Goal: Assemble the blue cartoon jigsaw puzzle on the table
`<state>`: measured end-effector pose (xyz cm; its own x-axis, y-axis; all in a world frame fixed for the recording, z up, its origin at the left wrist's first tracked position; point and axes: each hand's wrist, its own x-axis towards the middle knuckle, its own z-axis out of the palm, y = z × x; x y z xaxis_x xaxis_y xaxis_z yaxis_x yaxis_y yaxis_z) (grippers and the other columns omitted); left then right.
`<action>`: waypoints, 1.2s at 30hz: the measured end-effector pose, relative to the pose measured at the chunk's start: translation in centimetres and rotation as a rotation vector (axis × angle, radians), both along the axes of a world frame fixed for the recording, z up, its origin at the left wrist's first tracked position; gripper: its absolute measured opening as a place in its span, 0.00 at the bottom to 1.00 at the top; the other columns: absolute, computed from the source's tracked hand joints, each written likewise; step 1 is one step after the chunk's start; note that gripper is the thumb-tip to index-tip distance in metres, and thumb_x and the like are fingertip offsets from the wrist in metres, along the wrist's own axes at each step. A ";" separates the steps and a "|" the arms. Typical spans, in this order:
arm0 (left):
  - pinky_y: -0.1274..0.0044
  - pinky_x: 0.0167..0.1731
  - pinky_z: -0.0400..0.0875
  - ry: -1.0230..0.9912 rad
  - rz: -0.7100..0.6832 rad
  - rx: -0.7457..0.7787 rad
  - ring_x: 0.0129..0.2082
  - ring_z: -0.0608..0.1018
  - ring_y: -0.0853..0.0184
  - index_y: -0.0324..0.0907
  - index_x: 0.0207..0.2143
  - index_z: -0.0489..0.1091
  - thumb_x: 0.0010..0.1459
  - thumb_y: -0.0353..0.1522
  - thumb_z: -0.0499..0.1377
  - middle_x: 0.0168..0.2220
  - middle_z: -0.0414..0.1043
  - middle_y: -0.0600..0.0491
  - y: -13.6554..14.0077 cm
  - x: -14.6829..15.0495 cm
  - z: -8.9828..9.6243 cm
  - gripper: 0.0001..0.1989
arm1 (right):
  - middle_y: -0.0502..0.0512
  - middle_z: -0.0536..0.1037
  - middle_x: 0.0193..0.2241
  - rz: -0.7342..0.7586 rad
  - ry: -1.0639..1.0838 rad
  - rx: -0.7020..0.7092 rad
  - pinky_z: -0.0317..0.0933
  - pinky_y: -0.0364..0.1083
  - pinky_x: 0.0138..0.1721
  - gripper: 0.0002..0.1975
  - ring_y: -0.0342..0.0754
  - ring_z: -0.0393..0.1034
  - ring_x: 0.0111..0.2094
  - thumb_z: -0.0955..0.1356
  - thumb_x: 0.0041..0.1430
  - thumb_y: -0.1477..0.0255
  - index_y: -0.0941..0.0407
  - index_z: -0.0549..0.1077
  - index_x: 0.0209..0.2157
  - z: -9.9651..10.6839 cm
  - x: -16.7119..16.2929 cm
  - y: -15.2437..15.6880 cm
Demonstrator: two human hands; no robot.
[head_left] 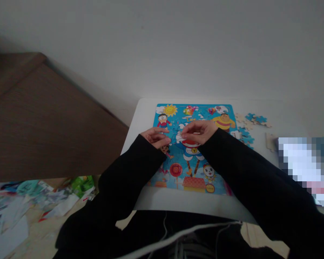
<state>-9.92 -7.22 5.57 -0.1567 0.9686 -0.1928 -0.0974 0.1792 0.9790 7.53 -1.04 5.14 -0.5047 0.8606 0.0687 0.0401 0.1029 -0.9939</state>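
Observation:
A cartoon jigsaw puzzle (pixel 193 158) in a blue tray-like board lies on the white table, mostly filled with figures, a sun and balloons. Over its middle, my right hand (pixel 201 130) pinches a small whitish puzzle piece (pixel 179 137) between thumb and fingertips. To its left, my left hand (pixel 156 137) hovers above the puzzle's left part with fingers slightly apart and nothing visible in them. Loose puzzle pieces (pixel 255 118) lie in a heap just right of the board, blue ones among bare wooden backs. My hands and sleeves hide parts of the picture.
The white table (pixel 178 201) stands against a grey wall (pixel 178 54). A brown wooden panel (pixel 56 126) rises on the left, with plastic bags and papers (pixel 54 198) on the floor below. At right lies a pixelated bright object (pixel 304 165). A white cable (pixel 175 235) crosses in front.

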 end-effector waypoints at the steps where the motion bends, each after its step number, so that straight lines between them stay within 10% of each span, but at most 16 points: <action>1: 0.83 0.24 0.69 0.105 0.052 0.055 0.21 0.74 0.74 0.40 0.30 0.71 0.37 0.32 0.67 0.20 0.72 0.58 0.0 0.2 0.0 0.14 | 0.49 0.75 0.21 -0.039 -0.064 0.110 0.65 0.40 0.27 0.03 0.39 0.69 0.23 0.71 0.42 0.72 0.57 0.73 0.23 0.3 0.0 -0.3; 5: 0.81 0.27 0.70 0.167 0.086 0.063 0.24 0.76 0.72 0.39 0.31 0.71 0.38 0.33 0.67 0.22 0.73 0.56 0.0 0.3 -0.1 0.15 | 0.50 0.76 0.24 -0.102 -0.188 0.316 0.64 0.40 0.27 0.01 0.41 0.70 0.28 0.68 0.46 0.74 0.56 0.72 0.23 1.0 -0.1 -1.1; 15: 0.77 0.27 0.74 -0.203 -0.143 -0.066 0.20 0.71 0.75 0.45 0.35 0.70 0.37 0.36 0.68 0.21 0.67 0.62 -0.2 -0.9 -1.1 0.19 | 0.48 0.76 0.27 0.131 0.249 -0.515 0.45 0.35 0.11 0.22 0.33 0.57 0.15 0.76 0.32 0.64 0.55 0.63 0.26 0.1 -0.1 0.1; 29: 0.80 0.28 0.73 0.089 0.014 -0.014 0.22 0.75 0.72 0.38 0.32 0.70 0.38 0.38 0.68 0.23 0.73 0.55 -0.1 -1.1 0.0 0.19 | 0.51 0.76 0.21 -0.062 -0.069 -0.195 0.62 0.39 0.18 0.12 0.41 0.68 0.21 0.73 0.41 0.64 0.57 0.75 0.26 0.7 1.3 0.8; 36: 0.80 0.23 0.71 0.447 0.015 0.012 0.21 0.75 0.70 0.39 0.41 0.72 0.43 0.39 0.65 0.21 0.72 0.54 1.6 -3.6 -2.6 0.22 | 0.54 0.77 0.24 -0.118 -0.264 -0.085 0.68 0.46 0.32 0.06 0.46 0.72 0.27 0.72 0.44 0.69 0.57 0.77 0.26 -2.6 0.5 3.1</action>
